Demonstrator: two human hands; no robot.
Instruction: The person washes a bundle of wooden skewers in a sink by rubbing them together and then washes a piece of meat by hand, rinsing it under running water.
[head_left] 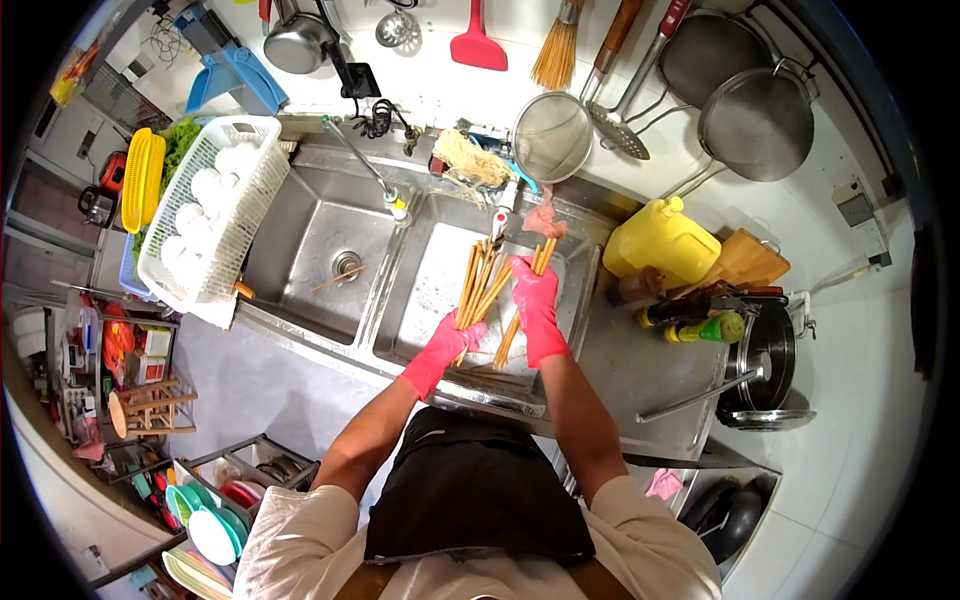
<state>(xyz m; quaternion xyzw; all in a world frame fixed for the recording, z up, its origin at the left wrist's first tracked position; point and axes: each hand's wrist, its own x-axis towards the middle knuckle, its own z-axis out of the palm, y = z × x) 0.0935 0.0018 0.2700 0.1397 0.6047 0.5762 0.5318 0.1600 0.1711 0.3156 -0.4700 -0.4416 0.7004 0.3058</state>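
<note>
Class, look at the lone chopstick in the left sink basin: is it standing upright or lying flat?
Lying flat: the chopstick rests on the basin floor beside the drain, away from both gloved hands.

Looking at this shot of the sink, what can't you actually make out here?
All in the head view:
- How many chopsticks the left hand holds: too thin and bunched to count.
- The bundle in the right hand: its middle is hidden by the pink glove.
- Labels on the bottles beside the yellow jug: too small to read.
- The right sink basin floor: partly covered by hands and chopsticks.
- The picture's corners: blacked out by the lens edge.
</note>
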